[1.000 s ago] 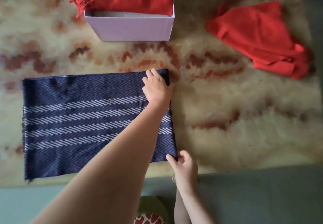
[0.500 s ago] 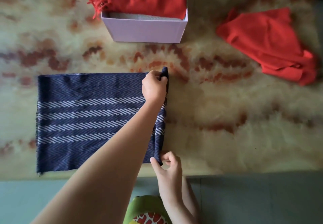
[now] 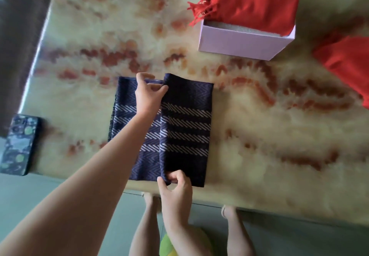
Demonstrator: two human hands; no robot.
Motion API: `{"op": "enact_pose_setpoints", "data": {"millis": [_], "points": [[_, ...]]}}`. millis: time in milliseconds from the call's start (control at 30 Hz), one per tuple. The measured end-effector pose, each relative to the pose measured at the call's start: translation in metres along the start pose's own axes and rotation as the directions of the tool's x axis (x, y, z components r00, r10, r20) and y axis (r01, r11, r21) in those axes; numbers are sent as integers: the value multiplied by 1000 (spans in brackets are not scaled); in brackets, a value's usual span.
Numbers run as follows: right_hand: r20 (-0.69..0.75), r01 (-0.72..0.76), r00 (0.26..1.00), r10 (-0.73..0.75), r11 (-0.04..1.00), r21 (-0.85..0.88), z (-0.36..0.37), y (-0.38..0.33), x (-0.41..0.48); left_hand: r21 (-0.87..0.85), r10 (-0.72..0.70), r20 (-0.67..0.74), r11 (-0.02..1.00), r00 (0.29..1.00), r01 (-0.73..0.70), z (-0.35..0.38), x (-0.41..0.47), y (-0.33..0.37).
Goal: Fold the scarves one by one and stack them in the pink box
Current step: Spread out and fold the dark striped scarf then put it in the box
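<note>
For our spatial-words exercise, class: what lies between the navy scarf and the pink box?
Nothing: only bare marbled tabletop separates the navy scarf from the pink box, seen in the head view.

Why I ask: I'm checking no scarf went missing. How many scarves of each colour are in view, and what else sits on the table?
Red scarves: 2 (red scarf in box, red scarf at right edge)
Navy scarf: 1
Pink box: 1
Phone: 1
Total: 5
</note>
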State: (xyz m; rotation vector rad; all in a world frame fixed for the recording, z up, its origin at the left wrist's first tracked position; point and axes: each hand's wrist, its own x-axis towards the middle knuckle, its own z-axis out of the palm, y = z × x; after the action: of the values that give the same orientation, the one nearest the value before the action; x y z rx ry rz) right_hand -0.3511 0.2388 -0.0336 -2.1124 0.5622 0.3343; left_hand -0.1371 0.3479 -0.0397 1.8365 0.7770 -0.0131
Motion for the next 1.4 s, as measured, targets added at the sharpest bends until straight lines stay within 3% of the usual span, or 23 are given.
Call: {"op": "enact_pose_setpoints", "data": {"millis": [300,500,733,933,1067,1400], "points": [[91,21,996,-12,995,-98,70,-24,-29,-29,-19,-9,999,1000,19,-77,42,-43],[27,88,996,-86,991,-101,107,-43,-36,-43,-3,15,999,1000,4,-102,63,-54],[26,19,1000,-17,998,-51,127,-42,-36,-26,15,67,1000,998,-14,-114,75,-62],[6,155,988,-157,968,-198,127,-41,-36,-25,22,77,999,997,-20,-117,75,-65],[90,246,969,-229,907,-342,130,-42,-35,12,38,57,999,998,-38,-116,74,-66],[279,449,889,-363,809,-378,132,-36,-32,65,70,15,995,997,-70,-112,71,-64]]}}
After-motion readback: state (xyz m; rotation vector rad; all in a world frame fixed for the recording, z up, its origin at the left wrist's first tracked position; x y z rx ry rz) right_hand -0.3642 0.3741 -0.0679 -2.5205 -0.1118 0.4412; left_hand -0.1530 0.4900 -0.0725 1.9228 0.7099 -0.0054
